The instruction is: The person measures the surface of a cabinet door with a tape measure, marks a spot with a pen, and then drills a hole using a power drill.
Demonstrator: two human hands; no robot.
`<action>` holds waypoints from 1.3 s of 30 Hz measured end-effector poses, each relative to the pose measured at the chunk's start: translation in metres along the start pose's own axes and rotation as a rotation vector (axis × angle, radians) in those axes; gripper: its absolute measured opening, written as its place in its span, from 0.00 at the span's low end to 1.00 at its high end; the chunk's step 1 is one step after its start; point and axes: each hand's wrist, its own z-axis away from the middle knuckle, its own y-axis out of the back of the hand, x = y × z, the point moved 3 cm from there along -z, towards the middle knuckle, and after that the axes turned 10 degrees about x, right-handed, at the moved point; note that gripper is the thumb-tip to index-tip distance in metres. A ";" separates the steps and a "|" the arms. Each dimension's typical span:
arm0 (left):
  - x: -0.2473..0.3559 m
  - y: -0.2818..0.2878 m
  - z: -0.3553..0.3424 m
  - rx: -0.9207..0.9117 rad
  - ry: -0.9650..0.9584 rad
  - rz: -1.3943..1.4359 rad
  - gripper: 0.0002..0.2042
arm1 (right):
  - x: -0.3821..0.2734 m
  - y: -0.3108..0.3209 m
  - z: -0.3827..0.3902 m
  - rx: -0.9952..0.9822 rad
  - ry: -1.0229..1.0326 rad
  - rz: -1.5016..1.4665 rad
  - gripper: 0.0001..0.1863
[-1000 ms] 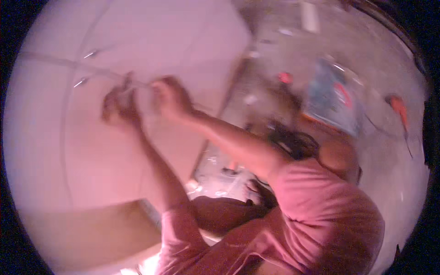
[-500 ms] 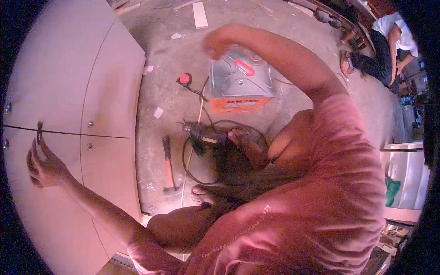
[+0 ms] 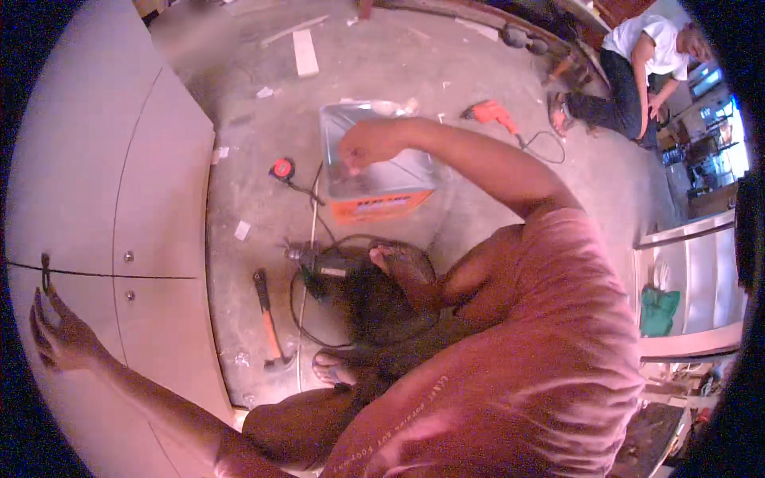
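Observation:
My left hand [image 3: 68, 331] reaches to a pale cabinet front [image 3: 163, 191]. Thumb and forefinger pinch the lower end of a short dark tool [image 3: 46, 269], which stands across the dark gap between two panels; its exact kind is unclear. Over a square metal tin [image 3: 374, 209] with an orange front is my right hand [image 3: 368, 148]. Its fingers are curled, and blur hides what they hold, if anything. A claw hammer [image 3: 269, 323] with an orange and black handle lies on the floor beside the cabinet. By my feet rests a dark power drill [image 3: 323, 271] with its cable looped.
A red tape measure [image 3: 281, 169] lies left of the tin, and an orange drill [image 3: 496, 116] with a cord lies beyond it. A white board strip [image 3: 305, 54] is farther off. Another person [image 3: 637, 72] crouches at far right. A green bag [image 3: 660, 311] sits in a pale open cabinet.
The view has shifted, so the floor things sit farther left. My right hand has come nearer, from the tin's far left corner to over its top. My left hand stays at the dark tool.

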 end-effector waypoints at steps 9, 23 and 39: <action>0.066 0.036 -0.040 -0.057 0.252 0.134 0.15 | -0.182 0.087 -0.173 0.257 0.277 -0.819 0.12; 0.058 0.114 -0.064 -0.324 0.522 0.425 0.14 | -0.380 0.053 -0.311 1.074 0.553 -1.292 0.09; 0.063 0.073 -0.024 -0.234 0.964 0.711 0.09 | -0.358 0.099 -0.327 0.888 1.032 -0.709 0.08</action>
